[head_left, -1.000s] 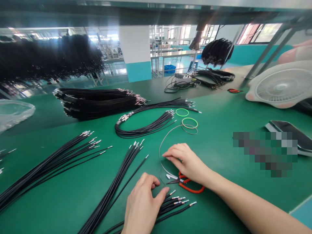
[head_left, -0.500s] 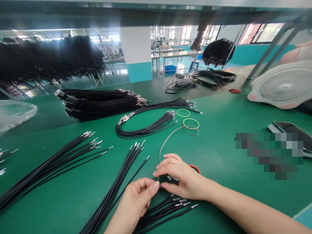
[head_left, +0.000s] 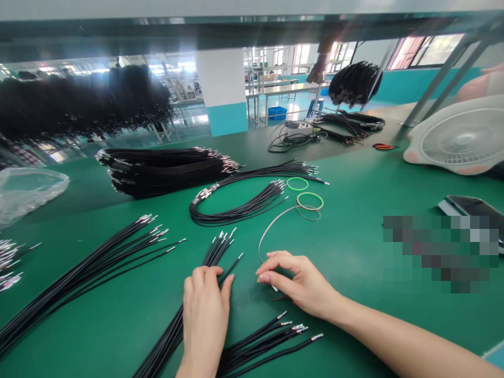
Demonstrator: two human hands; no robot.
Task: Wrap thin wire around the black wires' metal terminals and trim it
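Left hand (head_left: 205,315), shifted leftward, spreads over springy-looking cables (head_left: 169,336), best gripped mid-bundle. Right hand (head_left: 301,283): pinching or not, I cannot tell.

pale wire (head_left: 271,224): 1 | hands (head_left: 205,310): 2 | green rings (head_left: 297,189): 2 | fan (head_left: 464,137): 1

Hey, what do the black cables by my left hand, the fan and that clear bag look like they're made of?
Black cables: matte, probably plastic or rubber covering; their shiny silver tips look like metal.
Fan: likely hard plastic, off-white and smooth, with a molded-looking grille.
Clear bag: seemingly thin plastic film, glossy, see-through and crinkled.
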